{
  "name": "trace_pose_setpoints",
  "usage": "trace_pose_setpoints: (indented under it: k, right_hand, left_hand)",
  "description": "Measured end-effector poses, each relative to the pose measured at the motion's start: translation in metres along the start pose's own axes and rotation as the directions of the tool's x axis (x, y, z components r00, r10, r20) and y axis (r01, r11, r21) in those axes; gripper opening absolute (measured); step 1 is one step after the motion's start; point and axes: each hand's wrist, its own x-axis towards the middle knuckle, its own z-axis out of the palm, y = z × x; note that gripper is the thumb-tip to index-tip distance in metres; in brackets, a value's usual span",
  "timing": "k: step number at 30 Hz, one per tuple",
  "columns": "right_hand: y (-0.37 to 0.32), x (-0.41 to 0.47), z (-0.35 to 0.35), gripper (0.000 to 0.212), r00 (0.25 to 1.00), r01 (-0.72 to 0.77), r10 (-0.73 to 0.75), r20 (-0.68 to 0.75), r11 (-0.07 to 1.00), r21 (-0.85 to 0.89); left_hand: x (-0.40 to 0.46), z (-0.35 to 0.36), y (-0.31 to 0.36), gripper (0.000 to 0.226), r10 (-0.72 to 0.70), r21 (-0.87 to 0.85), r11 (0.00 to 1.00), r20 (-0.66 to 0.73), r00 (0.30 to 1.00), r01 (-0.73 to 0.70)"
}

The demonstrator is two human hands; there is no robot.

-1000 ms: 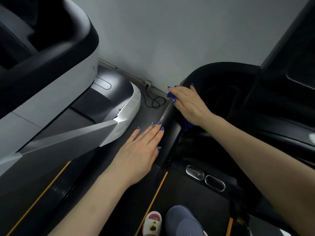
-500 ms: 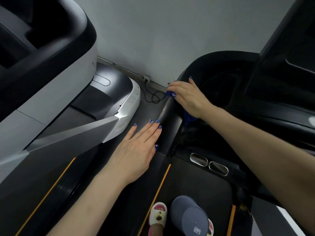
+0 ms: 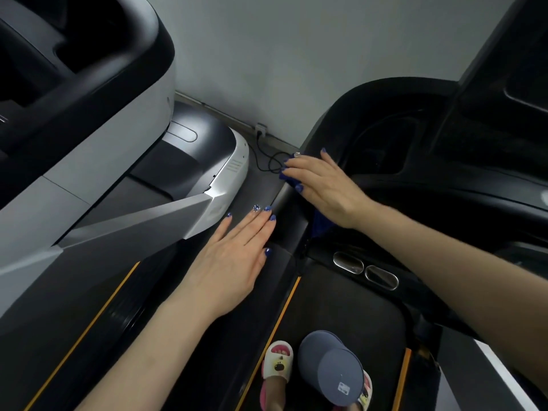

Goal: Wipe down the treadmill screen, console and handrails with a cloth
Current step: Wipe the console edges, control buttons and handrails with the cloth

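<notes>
My right hand (image 3: 321,188) presses a dark blue cloth (image 3: 321,225) against the upper left edge of the black treadmill console (image 3: 385,137); only bits of the cloth show at the fingertips and under the wrist. My left hand (image 3: 234,259) lies flat, fingers together and extended, on the black left handrail (image 3: 284,229) just below the right hand. It holds nothing. Two chrome pulse sensors (image 3: 364,269) sit on the console bar to the right of the handrail.
A second treadmill, white and grey (image 3: 98,155), stands close on the left. A black power cable (image 3: 267,161) runs from a wall socket onto the floor between the machines. My feet in slippers (image 3: 277,364) and a grey cap (image 3: 330,366) are on the belt below.
The view has tilted slightly upward. My right hand with the cloth stays near the console's top left edge, shifted a little. My left hand remains flat on the handrail.
</notes>
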Motion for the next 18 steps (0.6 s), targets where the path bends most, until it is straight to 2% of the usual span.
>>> trace_pose_setpoints:
  k: [2,5,7,10,14,15,18]
  right_hand:
    - [0.008,0.004,-0.005,0.048,1.0,-0.011,0.011,0.008,1.0,0.011]
    - [-0.014,0.012,0.006,0.044,0.989,-0.117,0.12,-0.086,0.992,0.042]
    - [-0.026,0.002,0.012,0.052,0.997,-0.043,0.044,-0.065,0.999,0.014]
    - [-0.016,-0.01,0.0,0.053,0.996,0.068,-0.067,0.051,0.998,-0.004]
    - [-0.031,0.001,0.006,0.057,0.995,-0.09,0.092,-0.048,0.995,0.031]
    - [-0.04,0.0,0.012,0.057,0.994,-0.093,0.094,-0.063,0.995,0.025]
    - [-0.042,-0.015,0.012,0.053,0.998,0.051,-0.05,0.028,0.998,-0.036]
  left_hand:
    - [-0.003,-0.001,-0.001,0.06,-0.004,-0.006,1.0,0.002,1.0,0.004]
    - [-0.008,-0.001,-0.002,0.06,-0.011,0.002,1.0,0.01,1.0,0.011]
    - [-0.01,-0.001,-0.002,0.06,-0.014,0.001,1.0,0.013,1.0,0.014]
    - [-0.016,-0.001,-0.001,0.062,-0.025,-0.028,0.999,0.014,1.0,0.025]
    - [-0.024,-0.001,-0.003,0.063,-0.029,-0.038,0.999,0.015,0.999,0.03]
    - [-0.025,-0.001,-0.002,0.063,-0.032,-0.038,0.999,0.013,0.999,0.033]
    - [-0.027,-0.002,-0.001,0.063,-0.036,-0.04,0.999,0.012,0.999,0.037]
